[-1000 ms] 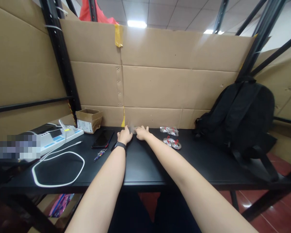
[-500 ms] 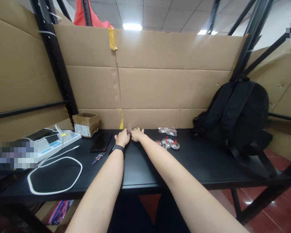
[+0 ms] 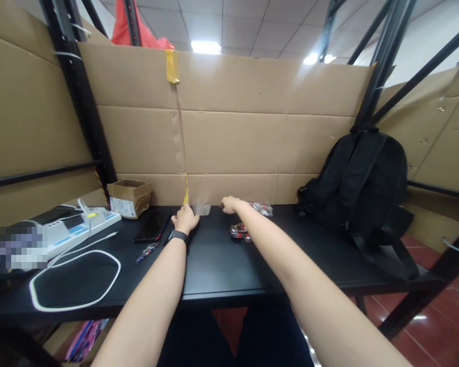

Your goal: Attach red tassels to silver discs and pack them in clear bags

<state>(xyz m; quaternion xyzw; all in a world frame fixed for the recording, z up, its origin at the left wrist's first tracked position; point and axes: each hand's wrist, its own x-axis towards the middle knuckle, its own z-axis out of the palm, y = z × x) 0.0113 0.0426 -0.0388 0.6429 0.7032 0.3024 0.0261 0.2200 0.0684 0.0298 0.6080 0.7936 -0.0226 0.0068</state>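
My left hand [image 3: 185, 219], with a dark band on its wrist, rests at the back of the black table, its fingers apart. A small clear plastic bag [image 3: 202, 209] lies just beyond its thumb. My right hand [image 3: 231, 204] is farther right, near the cardboard wall, with its fingers curled; whatever is in them is hidden. Below that hand, several shiny round metal pieces with red loops, like finger cymbals [image 3: 237, 231], lie in a pile partly covered by my right forearm. More of them in clear wrapping [image 3: 263, 209] sit behind the forearm.
A black phone [image 3: 153, 227], a keychain [image 3: 147, 252] and an open cardboard box [image 3: 130, 198] are on the left. A white power strip [image 3: 84, 229] and looped white cable [image 3: 74, 307] lie farther left. A black backpack [image 3: 363, 178] stands right. Cardboard [image 3: 233, 137] walls the back.
My hands were together at the back of the table and have parted, the right one moving right. The clear plastic bag now shows between them. The view has shifted slightly.
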